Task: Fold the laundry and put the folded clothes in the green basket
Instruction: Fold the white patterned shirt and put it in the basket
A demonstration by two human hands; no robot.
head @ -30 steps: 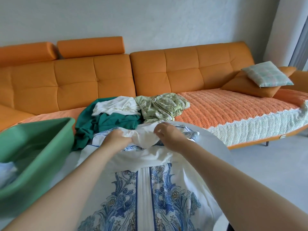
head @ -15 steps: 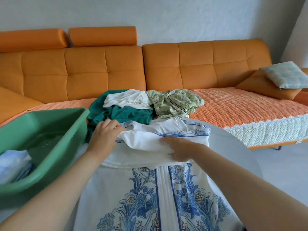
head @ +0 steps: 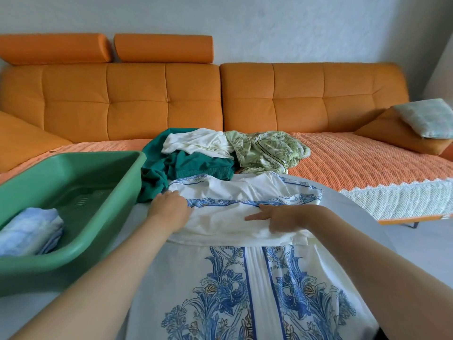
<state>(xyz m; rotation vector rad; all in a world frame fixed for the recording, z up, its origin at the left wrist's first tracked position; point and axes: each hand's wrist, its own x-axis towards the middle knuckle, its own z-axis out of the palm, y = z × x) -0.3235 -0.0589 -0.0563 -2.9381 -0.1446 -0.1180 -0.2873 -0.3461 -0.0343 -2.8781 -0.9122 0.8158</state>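
Head view: my only camera, looking down over a round pale table [head: 355, 217] toward an orange sofa [head: 171, 99].
Task garment: the white and blue garment [head: 245, 290] lies spread on the table in front of me, its far part turned back toward me as a flap with a blue border band.
Left hand: my left hand [head: 169, 212] sits on the flap's left edge with fingers bent over it; I cannot tell whether they pinch the cloth or only press it.
Right hand: my right hand [head: 282, 217] lies flat on the flap, fingers straight and pointing left, gripping nothing.
Green basket [head: 73, 163]: on the table at left, just beside the garment, with a folded pale blue cloth [head: 29, 231] inside.
Unfolded pile: a dark green garment [head: 196, 165], a white garment [head: 196, 141] and a light green print garment [head: 264, 150] are heaped at the table's far edge, touching the flap.
Edges: the garment's near end runs off the bottom of frame.
Open room: bare tabletop shows right of the garment up to the curved rim, with floor [head: 429, 253] beyond.
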